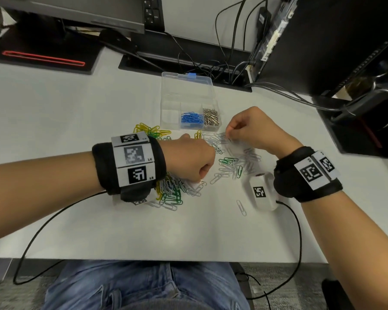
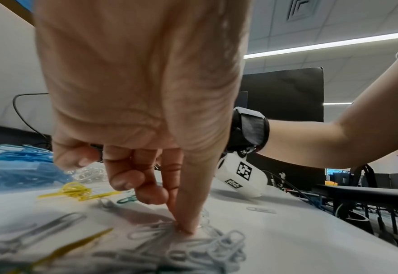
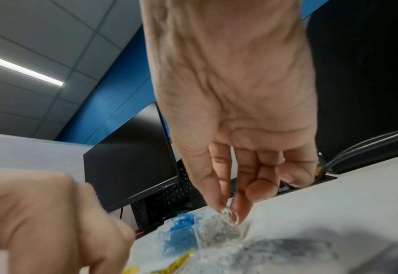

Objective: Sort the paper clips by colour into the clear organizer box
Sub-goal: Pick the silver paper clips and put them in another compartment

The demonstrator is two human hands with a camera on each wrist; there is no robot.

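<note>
The clear organizer box (image 1: 166, 95) stands open at the table's middle back. Blue clips (image 1: 191, 119) fill one front compartment and silver clips (image 1: 211, 117) the one to its right. Loose yellow clips (image 1: 151, 130), green clips (image 1: 230, 163) and white clips (image 1: 246, 157) are scattered in front of it. My left hand (image 1: 199, 179) reaches down into the pile, thumb and forefinger (image 2: 183, 227) pinching white clips (image 2: 216, 246) against the table. My right hand (image 1: 228, 134) hovers just in front of the box, pinching a pale shiny clip (image 3: 229, 213) at its fingertips.
A monitor base (image 1: 43, 50), keyboard (image 1: 152, 14), tangled cables (image 1: 222, 63) and a dark computer case (image 1: 323, 41) crowd the back and right. One stray white clip (image 1: 241, 207) lies near the right wrist camera (image 1: 261, 193). The table's front edge (image 1: 143, 259) is close to my lap.
</note>
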